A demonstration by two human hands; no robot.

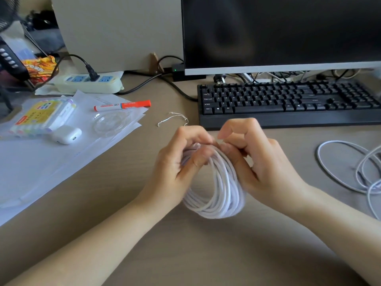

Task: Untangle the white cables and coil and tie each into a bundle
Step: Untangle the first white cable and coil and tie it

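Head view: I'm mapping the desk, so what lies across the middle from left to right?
Highlighter pack → earbud case → twist tie → left hand → coiled cable → right hand → loose cable.

Soft even daylight, faint shadows, slight motion blur, wide-angle edge distortion

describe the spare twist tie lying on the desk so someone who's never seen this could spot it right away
Start at the black keyboard and go to its front left corner. Just left of it, on the bare desk, lies the twist tie, above the left hand. It is a thin, kinked white wire, far finer than the coiled white cable or the loose cable on the right.
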